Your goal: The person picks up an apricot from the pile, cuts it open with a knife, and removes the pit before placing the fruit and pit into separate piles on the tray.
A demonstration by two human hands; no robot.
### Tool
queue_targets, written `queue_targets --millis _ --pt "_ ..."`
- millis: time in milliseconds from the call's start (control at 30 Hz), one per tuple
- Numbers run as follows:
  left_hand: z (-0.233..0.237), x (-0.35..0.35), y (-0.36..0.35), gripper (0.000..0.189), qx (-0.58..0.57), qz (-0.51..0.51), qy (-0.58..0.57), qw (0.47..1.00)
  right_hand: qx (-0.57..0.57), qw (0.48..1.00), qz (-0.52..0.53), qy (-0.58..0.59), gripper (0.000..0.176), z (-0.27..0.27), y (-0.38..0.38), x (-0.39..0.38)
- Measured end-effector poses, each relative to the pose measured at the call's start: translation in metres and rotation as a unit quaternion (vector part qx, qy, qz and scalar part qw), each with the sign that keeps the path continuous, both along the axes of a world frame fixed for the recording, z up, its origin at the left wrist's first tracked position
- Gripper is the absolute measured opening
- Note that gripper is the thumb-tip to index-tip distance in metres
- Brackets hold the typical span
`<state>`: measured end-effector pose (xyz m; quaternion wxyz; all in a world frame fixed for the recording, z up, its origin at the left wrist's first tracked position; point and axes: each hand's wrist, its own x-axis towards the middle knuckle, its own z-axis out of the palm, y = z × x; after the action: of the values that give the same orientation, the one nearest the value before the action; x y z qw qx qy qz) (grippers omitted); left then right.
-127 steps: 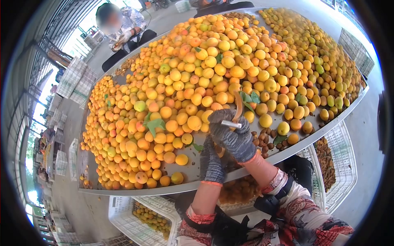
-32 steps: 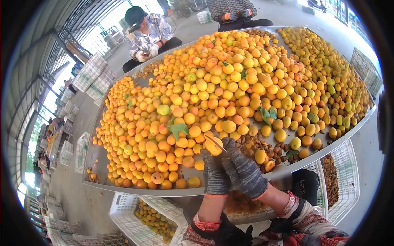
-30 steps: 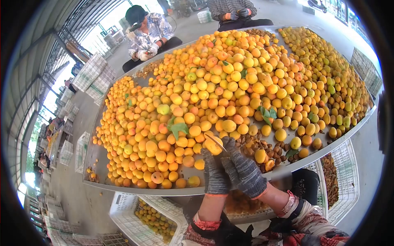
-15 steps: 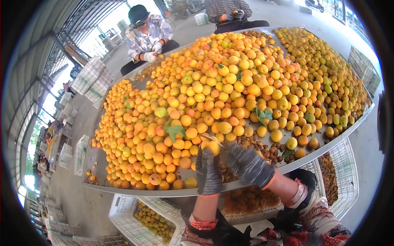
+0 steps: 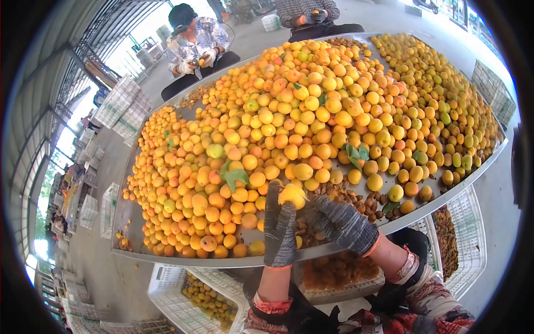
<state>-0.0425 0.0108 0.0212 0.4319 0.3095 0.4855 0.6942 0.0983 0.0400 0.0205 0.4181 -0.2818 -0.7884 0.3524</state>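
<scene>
A yellow apricot (image 5: 292, 196) sits in the fingertips of my left hand (image 5: 280, 236), just over the near edge of the heap. Close to its right side is my right hand (image 5: 346, 225), fingers bent together and pointing at the fruit. A thin pale line curves round the apricot between the hands; I cannot tell what my right fingers hold. Both hands wear grey striped knit gloves. Beneath them lie pits (image 5: 364, 206) and a heap of apricots (image 5: 278, 133) with a green leaf (image 5: 235, 176) on it.
The metal table (image 5: 411, 222) has a raised rim. Below it stand a white crate of apricots (image 5: 167, 284), a tray of brown pieces (image 5: 339, 273) and another crate (image 5: 467, 239). Across the table sit a person in a patterned shirt (image 5: 200, 42) and another in checks (image 5: 306, 14).
The apricot in my left fingers has turned and shows more of its face. My right hand has shifted slightly. Across the table, the person in the patterned shirt has drawn both hands back together.
</scene>
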Motion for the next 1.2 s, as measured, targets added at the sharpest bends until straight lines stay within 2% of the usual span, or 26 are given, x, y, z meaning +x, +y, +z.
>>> queue_targets --millis 67,100,167,200,267,300,367,400,467,500,567,700,767,800,867,1000,1067,1200 --pt "-0.003 -0.012 0.002 0.036 -0.009 -0.044 0.113 0.993 0.069 0.992 0.018 -0.107 0.038 0.016 0.002 0.008" --pt "-0.004 -0.013 0.004 0.036 -0.008 -0.045 0.113 0.993 0.069 0.992 0.017 -0.107 0.038 0.018 0.004 0.009" --pt "-0.004 -0.015 0.005 0.041 0.073 -0.097 0.078 0.99 -0.087 0.989 0.063 -0.103 0.039 0.02 0.007 0.011" --pt "-0.002 -0.016 0.004 0.041 0.073 -0.097 0.081 0.989 -0.087 0.989 0.062 -0.1 0.039 0.019 0.01 0.014" --pt "-0.001 -0.016 0.003 0.042 0.026 -0.117 0.079 0.99 0.177 0.967 0.075 -0.166 0.039 0.011 0.015 0.023" --pt "-0.004 -0.013 0.004 0.042 0.026 -0.117 0.079 0.99 0.177 0.967 0.075 -0.166 0.039 0.006 0.017 0.021" --pt "-0.013 -0.001 0.008 0.035 -0.016 -0.028 0.013 0.999 0.202 0.97 0.032 -0.133 0.042 -0.002 0.016 0.014" --pt "-0.011 0.005 0.008 0.035 -0.017 -0.029 0.012 0.999 0.202 0.97 0.031 -0.133 0.042 -0.004 0.01 0.007" --pt "0.0 0.014 0.008 0.038 -0.029 0.007 -0.19 0.981 0.101 0.991 -0.043 -0.073 0.027 -0.008 -0.007 -0.011" --pt "-0.002 0.013 0.009 0.038 -0.029 0.007 -0.19 0.981 0.101 0.991 -0.042 -0.073 0.027 -0.012 -0.011 -0.015" --pt "-0.008 0.009 0.012 0.042 -0.077 -0.006 -0.289 0.954 -0.036 0.986 -0.088 -0.134 0.023 -0.019 -0.014 -0.025" --pt "-0.001 0.005 0.008 0.042 -0.051 -0.035 -0.233 0.971 -0.038 0.986 -0.078 -0.141 0.02 -0.001 -0.012 -0.02" --pt "0.0 0.002 0.005 0.044 -0.086 -0.031 -0.088 0.992 0.066 0.992 -0.074 -0.073 0.022 -0.003 -0.01 -0.022" --pt "0.002 0.0 0.004 0.044 -0.085 -0.028 -0.089 0.992 0.067 0.993 -0.071 -0.073 0.022 0.005 -0.01 -0.019" --pt "0.006 -0.001 0.005 0.045 -0.118 -0.018 0.016 0.993 -0.002 0.989 -0.032 -0.143 0.026 0.027 -0.01 -0.008" --pt "0.006 0.008 0.007 0.045 -0.092 0.001 -0.047 0.995 0.033 0.98 -0.002 -0.198 0.04 0.016 -0.005 -0.007" --pt "0.0 0.006 0.01 0.044 -0.11 -0.011 -0.168 0.98 0.171 0.974 -0.075 -0.127 0.032 -0.008 -0.006 -0.016" --pt "-0.007 0.004 0.009 0.042 -0.121 -0.012 -0.102 0.987 0.129 0.975 -0.077 -0.161 0.034 -0.007 -0.012 -0.013"
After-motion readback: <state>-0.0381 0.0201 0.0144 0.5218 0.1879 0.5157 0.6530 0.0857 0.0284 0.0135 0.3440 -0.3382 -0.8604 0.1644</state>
